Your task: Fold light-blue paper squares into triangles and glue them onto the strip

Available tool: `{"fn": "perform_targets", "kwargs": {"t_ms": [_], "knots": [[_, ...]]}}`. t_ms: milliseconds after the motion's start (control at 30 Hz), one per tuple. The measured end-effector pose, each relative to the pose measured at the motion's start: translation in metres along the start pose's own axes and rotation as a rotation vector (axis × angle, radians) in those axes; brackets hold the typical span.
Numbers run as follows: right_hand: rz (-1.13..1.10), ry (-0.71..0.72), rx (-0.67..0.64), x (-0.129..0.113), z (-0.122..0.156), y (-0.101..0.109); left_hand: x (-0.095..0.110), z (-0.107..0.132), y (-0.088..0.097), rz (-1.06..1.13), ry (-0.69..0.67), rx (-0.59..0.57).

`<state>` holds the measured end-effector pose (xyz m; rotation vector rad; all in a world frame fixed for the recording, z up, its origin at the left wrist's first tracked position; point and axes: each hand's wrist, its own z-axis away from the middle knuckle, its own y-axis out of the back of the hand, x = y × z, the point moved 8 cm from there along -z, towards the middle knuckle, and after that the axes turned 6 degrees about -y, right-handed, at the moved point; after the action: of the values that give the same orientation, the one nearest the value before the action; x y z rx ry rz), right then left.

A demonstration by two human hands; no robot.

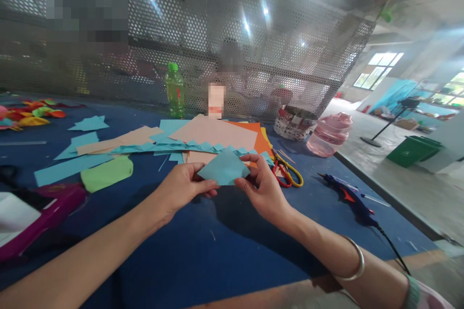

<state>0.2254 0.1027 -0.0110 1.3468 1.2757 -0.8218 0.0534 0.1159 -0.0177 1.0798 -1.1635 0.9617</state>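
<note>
Teal paper piece (pixel 224 168), roughly diamond-shaped with a slightly ragged edge, is held up in front of the person, above the blue-covered worktable (pixel 203 246). Its longer axis runs almost straight across the view, from the left hand (pixel 181 190) to the right hand (pixel 263 188), so it lies crosswise between them. Neither hand is clenched or released: both pinch the paper lightly. The left fingertips (pixel 208 184) hold its lower left edge, while the right hand grips the right end, with the thumb (pixel 247 158) on top and the fingers curling below. The right hand covers slightly more of the piece.

Just beyond the hands lies a long zigzag-cut teal strip (pixel 174 146), on top of a salmon-pink card sheet (pixel 213 133) and an orange paper sheet (pixel 261 137). Scissors with red and yellow handles (pixel 286 176) rest near the right hand — the closest tool — and a blue hot glue gun (pixel 351 200) lies farther right. On the left are a lime-green paper shape (pixel 107 173) and a plain teal strip (pixel 72 169). Farther off stand a green plastic bottle (pixel 174 91) and a woven paper basket (pixel 293 123), before a perforated metal screen (pixel 253 24).
</note>
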Motion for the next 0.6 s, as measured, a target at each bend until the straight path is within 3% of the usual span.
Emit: {"fn": "perform_targets", "kwargs": {"t_ms": [133,267,367,600], "knots": [[-0.181,-0.036,0.035,-0.001,-0.001,0.001,-0.004,0.002,-0.001,0.142,0.014,0.008],[-0.238,-0.123,-0.084,0.005,0.001,-0.017,-0.001,0.006,-0.009,0.244,-0.009,-0.007],[-0.282,-0.172,-0.145,0.010,0.003,-0.026,0.002,0.010,-0.019,0.196,-0.041,-0.035],[-0.289,-0.206,-0.065,0.007,0.000,-0.013,0.012,0.012,-0.022,0.004,-0.198,-0.051]]}}
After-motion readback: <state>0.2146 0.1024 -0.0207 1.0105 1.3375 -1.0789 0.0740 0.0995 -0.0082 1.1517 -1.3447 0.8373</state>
